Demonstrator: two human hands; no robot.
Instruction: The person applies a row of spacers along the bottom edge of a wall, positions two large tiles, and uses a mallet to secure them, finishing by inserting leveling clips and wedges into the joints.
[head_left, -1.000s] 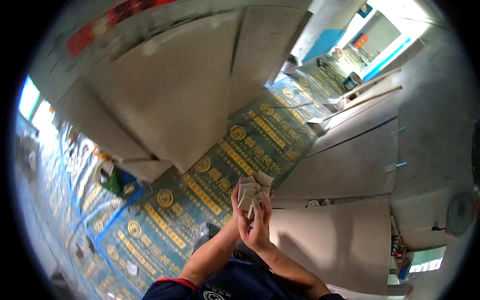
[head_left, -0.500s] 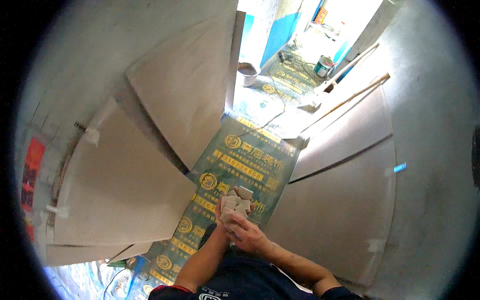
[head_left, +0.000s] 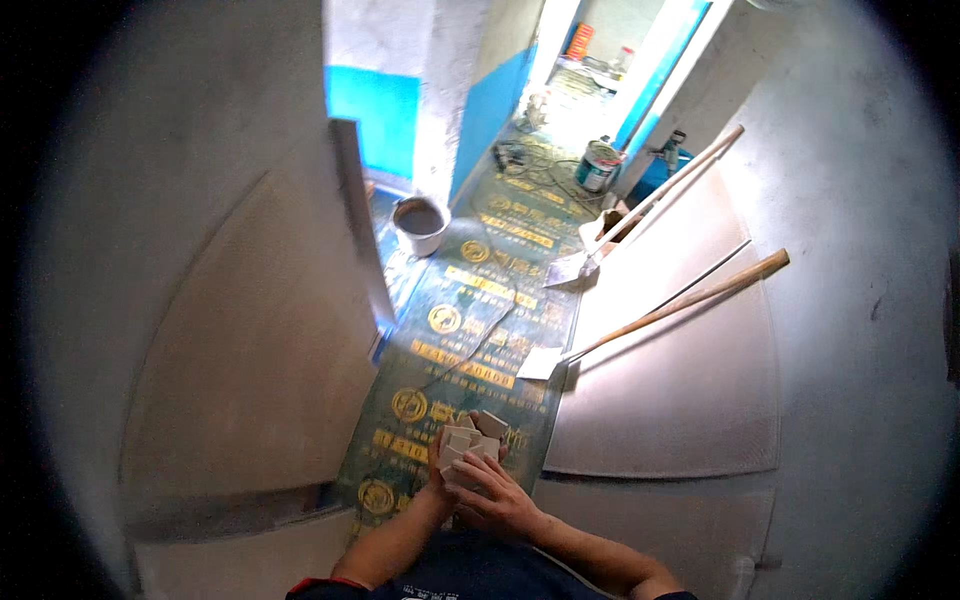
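A pile of several small, flat, off-white squarish pieces is held against my body at the lower middle of the head view. My left hand cups the pile from the left and beneath, its fingers mostly hidden behind the pieces. My right hand rests over the pile's front and right side, fingers curved onto the pieces. Both hands are closed on the pile, above green printed floor covering.
Large beige boards lean along the left wall and right wall. Two long-handled tools lean on the right boards, blades on the floor. Ahead are a white bucket, a paint can, tangled cables and a bright doorway.
My view has swung to the right and moved down the passage, so the bucket, tools and doorway appear nearer. Both hands still hold the pile, and my right hand's fingers have shifted slightly.
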